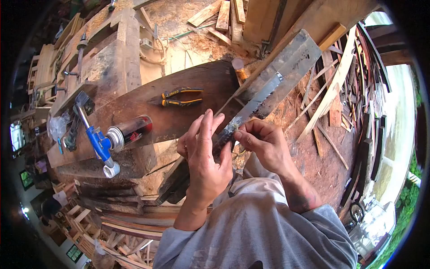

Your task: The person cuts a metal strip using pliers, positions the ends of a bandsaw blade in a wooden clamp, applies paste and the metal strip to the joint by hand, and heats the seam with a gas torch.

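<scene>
A long grey metal blade (264, 94) with a ragged edge lies slanting along a worn beam (298, 58), its near part dark and smeared. My left hand (205, 159) is at the blade's near end, fingers raised on one side and thumb on the other, gripping it. Beside it, my right hand (265, 142) pinches thumb and forefinger together at the smeared spot; what lies between them is too small to make out. Pliers (181, 96) with black and yellow handles rest on a dark board (156, 119). A blue blowtorch (97, 142) on a gas canister (130, 132) lies to the left.
Wood offcuts (221, 18) and sawdust lie at the back. Long thin strips (331, 98) are piled at the right. A plastic bag (58, 125) sits beyond the torch. Timber frames (118, 58) stand at the upper left.
</scene>
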A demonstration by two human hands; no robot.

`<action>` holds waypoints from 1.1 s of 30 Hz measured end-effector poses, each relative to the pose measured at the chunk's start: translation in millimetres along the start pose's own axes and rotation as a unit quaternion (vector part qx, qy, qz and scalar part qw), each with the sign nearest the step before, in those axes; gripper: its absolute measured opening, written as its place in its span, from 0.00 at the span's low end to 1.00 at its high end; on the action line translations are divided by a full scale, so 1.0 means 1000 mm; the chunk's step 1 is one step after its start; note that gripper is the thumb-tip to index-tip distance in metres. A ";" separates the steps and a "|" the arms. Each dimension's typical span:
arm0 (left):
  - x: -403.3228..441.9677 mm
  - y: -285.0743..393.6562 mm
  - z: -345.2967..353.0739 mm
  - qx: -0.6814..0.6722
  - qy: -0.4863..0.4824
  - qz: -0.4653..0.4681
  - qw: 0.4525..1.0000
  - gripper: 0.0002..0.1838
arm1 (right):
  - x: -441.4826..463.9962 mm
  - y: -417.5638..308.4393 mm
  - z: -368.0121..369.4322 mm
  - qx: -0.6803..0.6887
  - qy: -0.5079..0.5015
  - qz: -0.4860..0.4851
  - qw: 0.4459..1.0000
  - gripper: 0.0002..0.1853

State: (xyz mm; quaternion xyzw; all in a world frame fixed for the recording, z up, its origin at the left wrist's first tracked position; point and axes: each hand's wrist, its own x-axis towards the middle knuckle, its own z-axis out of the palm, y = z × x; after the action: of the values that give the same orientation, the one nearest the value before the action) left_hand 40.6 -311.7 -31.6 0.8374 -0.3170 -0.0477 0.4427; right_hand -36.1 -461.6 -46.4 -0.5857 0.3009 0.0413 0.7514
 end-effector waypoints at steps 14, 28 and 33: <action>0.008 -0.003 0.012 0.057 0.034 0.090 0.994 0.44 | -0.023 0.029 0.006 0.000 0.110 -0.102 0.989 0.14; 0.010 0.000 0.018 0.068 0.069 0.064 0.993 0.39 | -0.025 0.043 -0.017 0.029 0.128 -0.106 0.986 0.18; 0.010 0.003 0.022 0.064 0.081 0.039 0.994 0.38 | -0.027 0.041 -0.021 0.054 0.125 -0.087 0.987 0.18</action>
State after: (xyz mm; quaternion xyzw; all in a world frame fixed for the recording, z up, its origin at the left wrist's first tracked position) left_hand 39.4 -334.3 -41.0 0.8522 -0.3151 0.0581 0.4137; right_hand -84.0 -460.3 -71.1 -0.5688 0.3422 -0.1141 0.7391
